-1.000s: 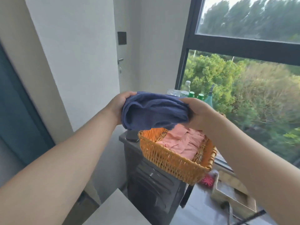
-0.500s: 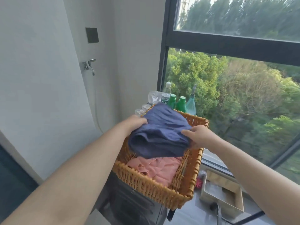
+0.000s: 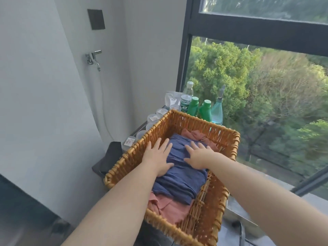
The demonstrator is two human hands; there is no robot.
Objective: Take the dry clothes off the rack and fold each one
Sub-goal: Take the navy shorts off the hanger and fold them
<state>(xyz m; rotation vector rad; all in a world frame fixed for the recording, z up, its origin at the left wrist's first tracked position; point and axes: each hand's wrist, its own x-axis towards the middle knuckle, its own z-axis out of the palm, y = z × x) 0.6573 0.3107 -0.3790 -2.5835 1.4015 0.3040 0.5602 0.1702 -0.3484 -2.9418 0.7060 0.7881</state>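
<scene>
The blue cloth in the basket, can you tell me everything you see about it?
The blue cloth is dark navy, soft-looking fabric, folded into a thick rectangle with small creases. It lies flat inside the wicker basket, on top of a pink garment that peeks out at its near and far ends. The left hand and right hand press flat on its far half, fingers spread.

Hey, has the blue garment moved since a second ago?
Yes. The blue garment came down from above the wicker basket into it, onto the pink garment, left hand and right hand pressing it.
</scene>
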